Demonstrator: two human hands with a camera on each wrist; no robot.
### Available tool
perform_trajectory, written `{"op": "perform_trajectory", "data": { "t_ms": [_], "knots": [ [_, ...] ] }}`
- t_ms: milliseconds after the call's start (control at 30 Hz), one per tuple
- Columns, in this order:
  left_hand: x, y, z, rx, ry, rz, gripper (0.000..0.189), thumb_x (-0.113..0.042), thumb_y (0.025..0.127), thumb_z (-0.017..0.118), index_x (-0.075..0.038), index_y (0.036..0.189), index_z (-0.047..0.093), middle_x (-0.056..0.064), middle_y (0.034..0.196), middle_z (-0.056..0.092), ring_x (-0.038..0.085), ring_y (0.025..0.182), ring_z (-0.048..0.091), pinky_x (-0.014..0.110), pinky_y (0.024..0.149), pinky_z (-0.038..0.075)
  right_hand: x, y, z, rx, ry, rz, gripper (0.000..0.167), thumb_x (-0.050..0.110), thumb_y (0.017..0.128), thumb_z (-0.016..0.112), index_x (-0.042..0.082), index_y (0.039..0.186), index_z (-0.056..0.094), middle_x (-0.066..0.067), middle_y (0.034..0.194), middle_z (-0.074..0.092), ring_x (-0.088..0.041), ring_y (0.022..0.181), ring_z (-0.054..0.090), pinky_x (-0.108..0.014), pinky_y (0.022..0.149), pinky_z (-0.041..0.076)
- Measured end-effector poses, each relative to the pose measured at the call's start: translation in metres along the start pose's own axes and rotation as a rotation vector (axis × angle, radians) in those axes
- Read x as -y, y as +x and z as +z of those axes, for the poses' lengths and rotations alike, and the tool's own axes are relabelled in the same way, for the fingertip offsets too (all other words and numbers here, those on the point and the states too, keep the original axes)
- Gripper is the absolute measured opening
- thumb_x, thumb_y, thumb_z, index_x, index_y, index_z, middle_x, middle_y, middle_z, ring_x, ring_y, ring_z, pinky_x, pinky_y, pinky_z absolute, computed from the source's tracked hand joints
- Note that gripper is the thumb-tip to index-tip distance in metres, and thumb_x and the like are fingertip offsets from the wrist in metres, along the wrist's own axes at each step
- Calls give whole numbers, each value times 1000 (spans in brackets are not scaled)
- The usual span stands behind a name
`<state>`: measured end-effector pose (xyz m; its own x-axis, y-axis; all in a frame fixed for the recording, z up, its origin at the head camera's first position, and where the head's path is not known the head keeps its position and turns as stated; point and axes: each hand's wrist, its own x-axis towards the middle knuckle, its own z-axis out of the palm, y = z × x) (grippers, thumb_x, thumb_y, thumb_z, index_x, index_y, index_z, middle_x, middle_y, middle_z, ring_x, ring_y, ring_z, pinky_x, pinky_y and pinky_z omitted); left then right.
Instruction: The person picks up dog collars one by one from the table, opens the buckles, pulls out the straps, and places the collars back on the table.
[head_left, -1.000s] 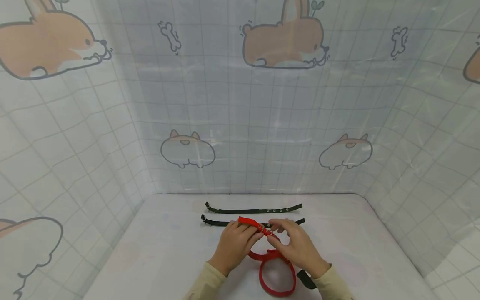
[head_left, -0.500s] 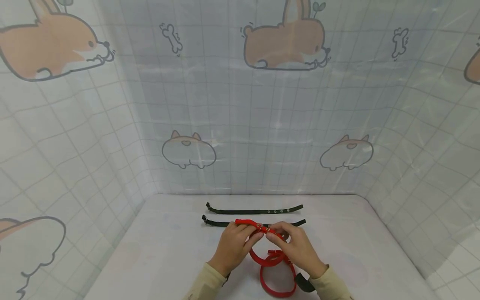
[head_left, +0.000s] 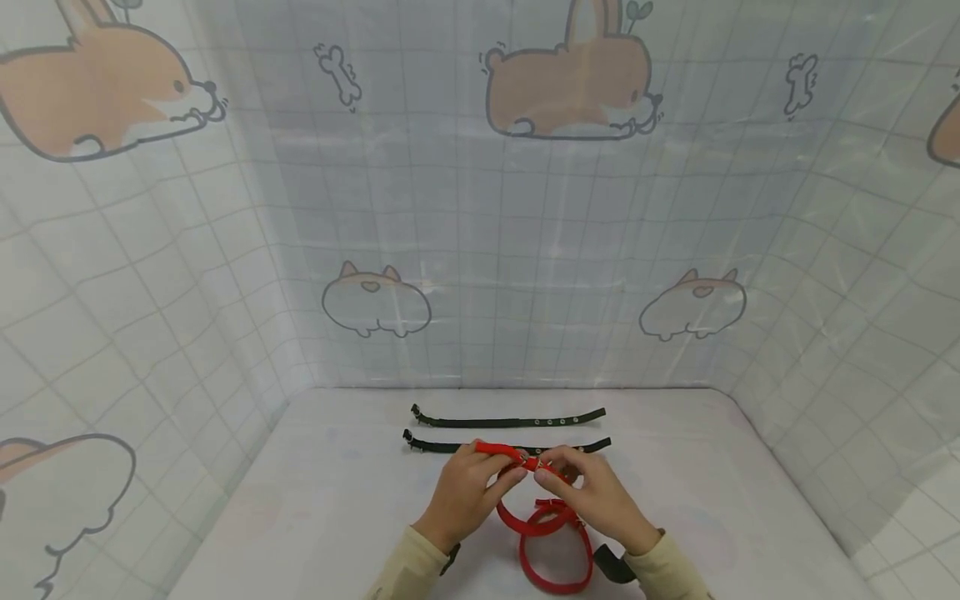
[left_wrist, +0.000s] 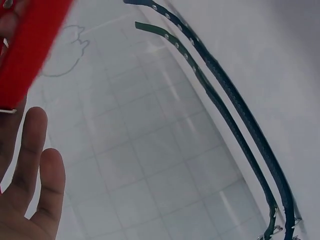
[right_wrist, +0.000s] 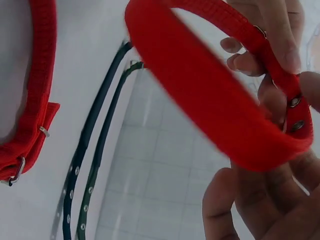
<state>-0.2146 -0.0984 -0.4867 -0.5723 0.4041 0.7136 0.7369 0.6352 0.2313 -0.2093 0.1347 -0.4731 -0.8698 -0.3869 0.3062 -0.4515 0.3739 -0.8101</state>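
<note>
Head view — left hand (head_left: 463, 490) and right hand (head_left: 602, 498) angle inward — fingers (head_left: 553, 482) pinching one red collar (head_left: 495, 449).

No text, label, brand or number legible in any view: none on the held red collar (right_wrist: 185, 85), the red loop (head_left: 557, 588) on the surface (head_left: 322, 500), or the two dark straps (head_left: 480, 423) near its far edge. Backdrop (head_left: 480, 217) beyond that edge bears pictorial marks only: bones (head_left: 341, 75), cartoon dogs (head_left: 566, 92), small hearts (head_left: 370, 287).
</note>
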Motion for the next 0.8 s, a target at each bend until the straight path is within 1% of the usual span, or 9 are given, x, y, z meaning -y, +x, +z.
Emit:
{"op": "perform_trajectory", "data": {
  "t_ms": [100, 200, 333, 467, 600, 700, 800],
  "knots": [
    [0, 0, 1, -3, 5, 18, 18, -36, 95, 72, -19, 98, 79, -12, 90, 74, 8, 83, 60, 27, 75, 49, 1, 1, 2, -38, -9, 13, 19, 38, 92, 76, 26, 106, 71, 13, 87, 70, -10, 78, 64, -30, 71, 53],
    [0, 0, 1, -7, 0, 22, 19, -37, 95, 72, -20, 98, 80, -11, 91, 75, 8, 84, 60, 26, 75, 49, -1, 0, 2, -42, 13, 16, 18, 33, 91, 78, 25, 106, 70, 11, 86, 69, -11, 76, 63, -29, 68, 52],
    [2, 0, 0, -6, -6, 17, 26, -42, 97, 68, -20, 100, 80, -11, 92, 75, 7, 84, 57, 24, 73, 48, -6, 0, 0, -6, 41, -18, 18, 24, 93, 75, 22, 111, 70, 7, 87, 69, -14, 74, 63, -29, 63, 51],
    [4, 0, -2, -15, -10, 22, 27, -43, 97, 67, -20, 101, 80, -11, 92, 74, 8, 83, 54, 23, 71, 47, -8, 0, -2, 37, 56, -57, 19, 20, 97, 71, 20, 116, 69, 4, 92, 67, -14, 76, 65, -29, 64, 52],
    [5, -1, -1, -21, -11, 27, 26, -42, 98, 67, -19, 100, 80, -10, 91, 74, 8, 82, 54, 23, 71, 47, -4, -1, -1, 45, 54, -27, 18, 25, 98, 70, 22, 116, 69, 5, 92, 67, -15, 75, 65, -30, 65, 53],
    [4, -2, 0, -20, -15, 32, 25, -40, 98, 67, -19, 100, 80, -10, 91, 74, 8, 83, 55, 23, 71, 47, -2, 0, 1, 19, 44, 3, 17, 30, 97, 71, 22, 112, 68, 8, 90, 69, -15, 75, 65, -30, 65, 53],
    [3, -3, 1, -17, -22, 34, 24, -40, 98, 67, -19, 101, 80, -10, 92, 74, 8, 84, 55, 24, 73, 48, -1, 0, 3, -1, 56, 23, 17, 31, 94, 74, 21, 107, 67, 8, 90, 70, -14, 75, 65, -30, 65, 53]
  ]
}}
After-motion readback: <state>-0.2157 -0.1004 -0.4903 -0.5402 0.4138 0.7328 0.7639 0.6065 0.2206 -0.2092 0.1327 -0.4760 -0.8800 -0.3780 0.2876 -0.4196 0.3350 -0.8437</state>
